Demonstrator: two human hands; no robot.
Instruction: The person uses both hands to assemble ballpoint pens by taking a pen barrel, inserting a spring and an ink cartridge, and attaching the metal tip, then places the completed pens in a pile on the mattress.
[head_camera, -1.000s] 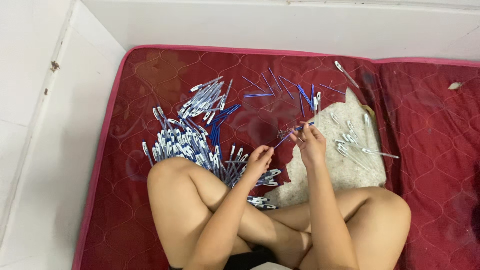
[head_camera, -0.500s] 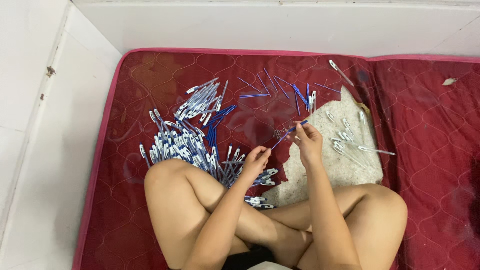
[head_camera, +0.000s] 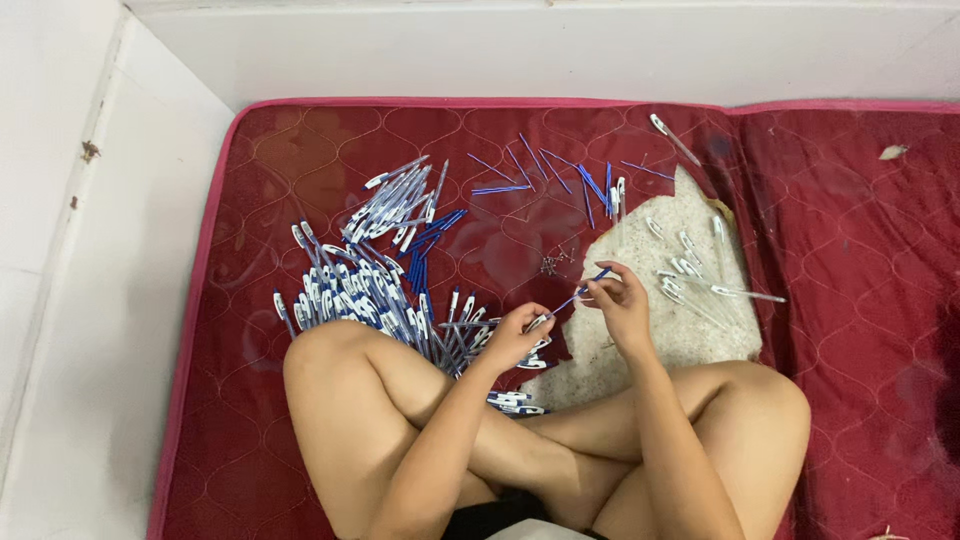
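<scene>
Red quilted mattress (head_camera: 830, 260) under me, my right hand (head_camera: 622, 305) pinching a blue refill (head_camera: 585, 289) at its tip, my left hand (head_camera: 512, 335) closed on its lower end, between both hands above my knees, pen pile (head_camera: 370, 290) left, clear barrels (head_camera: 690, 270) on white cloth (head_camera: 650, 350) right.

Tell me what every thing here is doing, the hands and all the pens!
left hand: closed on a pen part.
right hand: pinching a blue refill.
pen pile: heaped loosely beside the left knee.
loose refills: scattered flat.
clear barrels: lying on the pale patch.
mattress: flat, worn through.
</scene>
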